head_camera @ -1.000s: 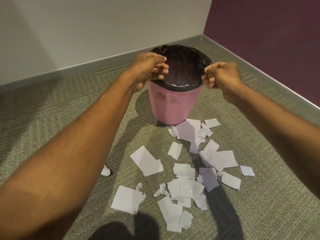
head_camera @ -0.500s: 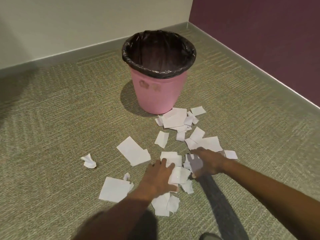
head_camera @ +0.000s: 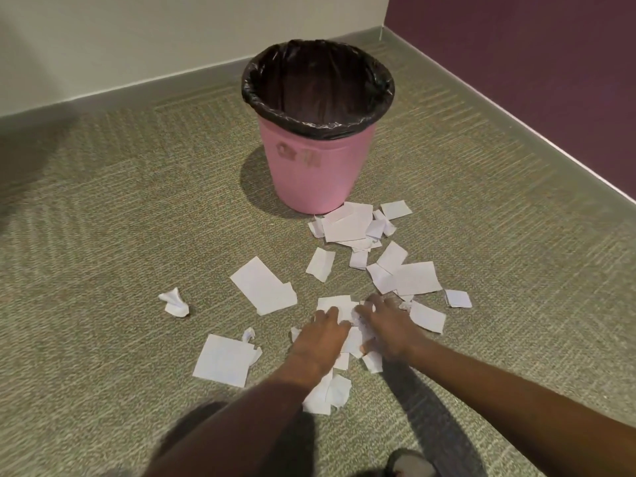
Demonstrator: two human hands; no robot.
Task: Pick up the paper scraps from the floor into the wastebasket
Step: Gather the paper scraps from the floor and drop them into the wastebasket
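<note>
A pink wastebasket (head_camera: 309,173) with a black liner (head_camera: 318,123) stands upright on the carpet near the room corner. White paper scraps lie scattered in front of it: a cluster (head_camera: 347,225) touching its base, a large piece (head_camera: 261,287), a square piece (head_camera: 223,359) and a crumpled bit (head_camera: 173,302) off to the left. My left hand (head_camera: 321,339) and my right hand (head_camera: 390,330) are down on the floor side by side, fingers curled over a bunched pile of scraps (head_camera: 354,327) squeezed between them. More scraps (head_camera: 327,394) lie under my left wrist.
Green-grey carpet runs to a cream wall at the back and a purple wall on the right, both with baseboards. A grey shoe (head_camera: 409,464) shows at the bottom edge. Further scraps (head_camera: 413,278) lie right of my hands.
My hands came down from the wastebasket rim to the floor. Since half a second ago they have closed toward each other, bunching the scraps between them.
</note>
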